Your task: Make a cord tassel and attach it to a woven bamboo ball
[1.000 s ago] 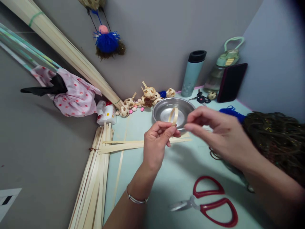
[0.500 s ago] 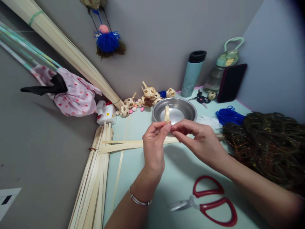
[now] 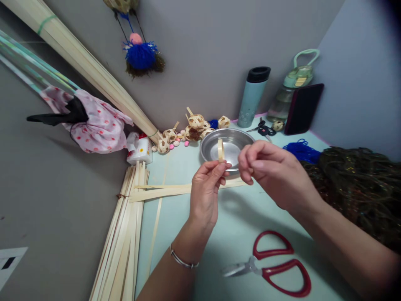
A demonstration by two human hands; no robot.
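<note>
My left hand (image 3: 208, 184) pinches a small loop of pale bamboo strip (image 3: 220, 149) between thumb and fingertips. The loop stands upright in front of a shallow steel bowl (image 3: 205, 146). To its right, my right hand (image 3: 275, 175) hangs in the air, apart from the loop. Its fingers are loosely curled and slightly apart, and I see nothing in them. Flat pale bamboo strips (image 3: 169, 192) lie on the table behind my left hand. Below my right hand rest scissors with red handles (image 3: 286, 271), blades pointing left.
A bundle of bamboo strips (image 3: 120, 246) lies at the left edge of the pale green table (image 3: 175, 242). Small woven balls (image 3: 196, 121) gather along the wall. Farther right stand a blue tumbler (image 3: 253, 100), a phone (image 3: 303, 108), blue yarn (image 3: 302, 152) and dark yarn (image 3: 354, 192).
My right hand has let go of the loop and moved right and slightly up. My left hand keeps the loop in nearly the same place.
</note>
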